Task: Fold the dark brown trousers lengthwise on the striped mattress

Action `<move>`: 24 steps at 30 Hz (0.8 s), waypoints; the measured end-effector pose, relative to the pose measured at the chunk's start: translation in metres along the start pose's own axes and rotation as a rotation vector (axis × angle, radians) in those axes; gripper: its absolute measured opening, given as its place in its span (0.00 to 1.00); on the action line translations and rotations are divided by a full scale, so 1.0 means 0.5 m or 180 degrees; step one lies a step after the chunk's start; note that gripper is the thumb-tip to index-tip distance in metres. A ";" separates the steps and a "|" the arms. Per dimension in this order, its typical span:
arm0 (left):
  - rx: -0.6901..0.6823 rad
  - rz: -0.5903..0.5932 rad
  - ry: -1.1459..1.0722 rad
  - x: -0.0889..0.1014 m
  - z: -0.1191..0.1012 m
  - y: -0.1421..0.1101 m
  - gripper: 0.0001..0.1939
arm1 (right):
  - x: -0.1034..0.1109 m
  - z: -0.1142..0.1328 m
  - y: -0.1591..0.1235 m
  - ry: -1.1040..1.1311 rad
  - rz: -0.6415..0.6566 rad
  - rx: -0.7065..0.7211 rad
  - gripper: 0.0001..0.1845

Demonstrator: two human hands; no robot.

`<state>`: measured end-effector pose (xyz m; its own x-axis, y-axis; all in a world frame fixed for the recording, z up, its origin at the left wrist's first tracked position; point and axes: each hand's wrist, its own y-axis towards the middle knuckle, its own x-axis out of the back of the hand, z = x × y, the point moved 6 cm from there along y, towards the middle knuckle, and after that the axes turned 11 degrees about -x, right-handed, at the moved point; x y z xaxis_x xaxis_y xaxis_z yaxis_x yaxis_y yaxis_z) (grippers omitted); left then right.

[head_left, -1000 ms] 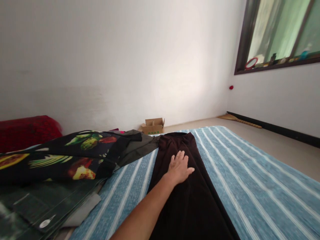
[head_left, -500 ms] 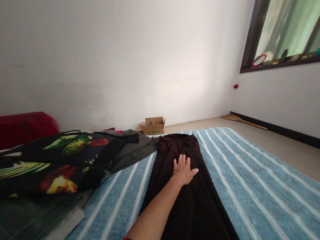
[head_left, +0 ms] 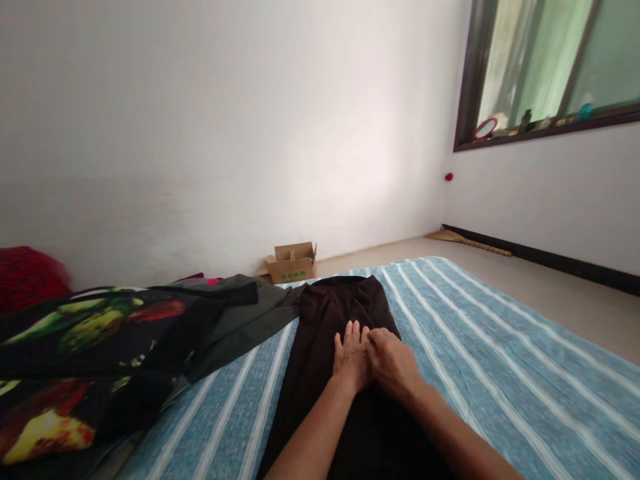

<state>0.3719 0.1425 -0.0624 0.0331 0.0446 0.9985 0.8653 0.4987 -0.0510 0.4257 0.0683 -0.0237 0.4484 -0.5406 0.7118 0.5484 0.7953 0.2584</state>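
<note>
Dark brown trousers (head_left: 311, 347), seemingly folded lengthwise, lie on the striped bed sheet (head_left: 453, 353) with the waist end away from me. My left hand (head_left: 351, 357) rests flat on them, its fingers stretched out and slightly apart. Right beside it, touching or overlapping its thumb side, is my right hand (head_left: 395, 360), with its fingers curled in and pressed together. What those fingertips hold, if anything, is hidden. The lower part of the trousers runs beneath both forearms.
Left of the trousers lies a heap of clothes with a black printed garment (head_left: 100, 327) and a dark grey garment (head_left: 240, 320). An open cardboard box (head_left: 295, 267) stands near the wall. A broom (head_left: 465, 239) lies on the floor at the right, below the window ledge (head_left: 530, 135).
My right hand has come in from out of view and now meets my left hand on the trousers. My left hand stays flat. The view has turned slightly right.
</note>
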 end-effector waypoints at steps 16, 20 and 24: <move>0.0212 -0.0815 -0.0590 0.109 0.038 0.134 0.14 | -0.067 -0.049 -0.010 -0.0453 -0.0364 0.0462 0.09; 0.0565 -0.1099 -0.0689 0.117 0.061 0.232 0.17 | -0.064 -0.045 -0.010 -0.0529 -0.0315 0.0410 0.09; 0.0755 -0.1110 -0.0983 0.108 0.097 0.320 0.20 | -0.064 -0.043 -0.008 -0.0600 -0.0229 0.0316 0.09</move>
<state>0.4876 0.2667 -0.0178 -0.4167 0.0762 0.9058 0.6603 0.7102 0.2440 0.4243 0.0768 -0.0613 0.2657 -0.5435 0.7963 0.4979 0.7846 0.3694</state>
